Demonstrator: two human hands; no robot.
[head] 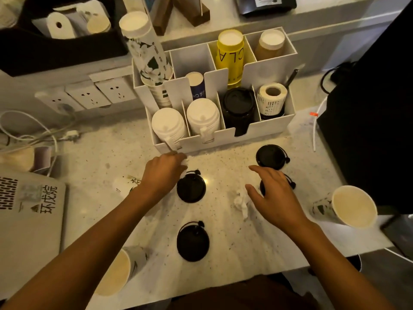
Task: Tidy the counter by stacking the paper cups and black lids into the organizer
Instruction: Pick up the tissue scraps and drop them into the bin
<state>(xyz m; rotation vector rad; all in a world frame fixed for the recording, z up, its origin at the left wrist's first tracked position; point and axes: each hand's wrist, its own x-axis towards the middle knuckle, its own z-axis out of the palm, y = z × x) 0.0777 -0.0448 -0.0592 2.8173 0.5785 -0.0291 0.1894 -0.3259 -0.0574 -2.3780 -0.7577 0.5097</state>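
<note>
A white organizer [263, 130] stands at the back of the counter with stacks of cups and a stack of black lids [238, 108] in its compartments. Several black lids lie loose on the counter: one far right [270, 156], one in the middle [191, 189], one near me [192, 241]. My right hand [274, 195] hovers open over another lid [290, 183] that it mostly hides. My left hand [162, 175] is closed around something white at the organizer's front edge; what it is I cannot tell. Paper cups lie on their sides at right [348, 206], bottom left [120, 269] and under my left wrist [125, 185].
A crumpled white tissue [242, 201] lies beside my right hand. A laptop [29, 220] sits at left, with cables [40, 133] and wall sockets [89, 96] behind it. A dark machine [375, 121] stands at the right. A label roll [271, 98] fills the organizer's right compartment.
</note>
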